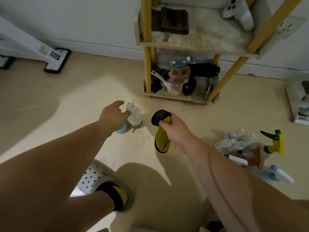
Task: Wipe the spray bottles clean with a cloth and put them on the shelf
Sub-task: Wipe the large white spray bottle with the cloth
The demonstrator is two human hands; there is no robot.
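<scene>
Left grip [113, 116] part open, just beside white plastic spray bottle [135, 114] upright on floor [83, 91], near the shelf [197, 43]. Right grip [173, 129] clenched round limp yellow-black cloth [162, 139]. Lower tier holds crumpled fabrics [177, 77].

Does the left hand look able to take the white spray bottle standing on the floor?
Probably yes: the left hand is open and empty, its fingers at the neck of the white spray bottle, nothing between. The right hand grips the cloth.
</scene>
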